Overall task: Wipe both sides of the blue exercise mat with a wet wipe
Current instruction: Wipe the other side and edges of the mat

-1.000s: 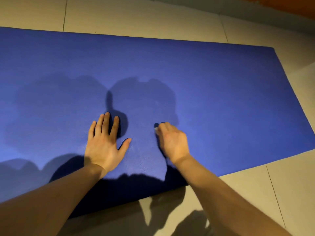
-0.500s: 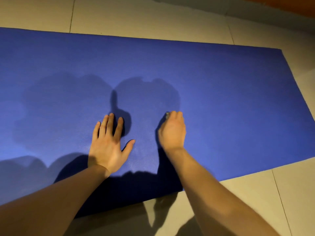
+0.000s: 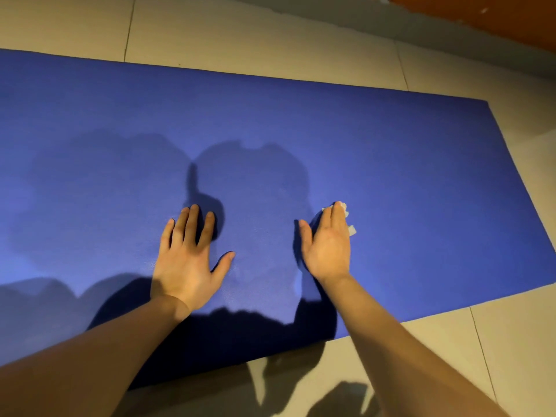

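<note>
The blue exercise mat (image 3: 391, 152) lies flat across the tiled floor and fills most of the view. My left hand (image 3: 188, 257) rests flat on it with fingers spread, palm down. My right hand (image 3: 329, 245) presses a white wet wipe (image 3: 350, 228) onto the mat with straight fingers. Most of the wipe is hidden under the hand; only bits show past the fingertips and along the right side of the fingers. A darker patch of the mat surrounds both hands.
Beige floor tiles (image 3: 240, 31) surround the mat. The mat's right end (image 3: 517, 164) and near edge (image 3: 421, 317) are in view. A grey skirting and orange wall (image 3: 481, 22) run along the top right. Shadows of my arms fall on the near floor.
My right hand has swept the wipe to the right and slightly away across the mat, its fingers flatter now. My left hand has stayed planted in place.
</note>
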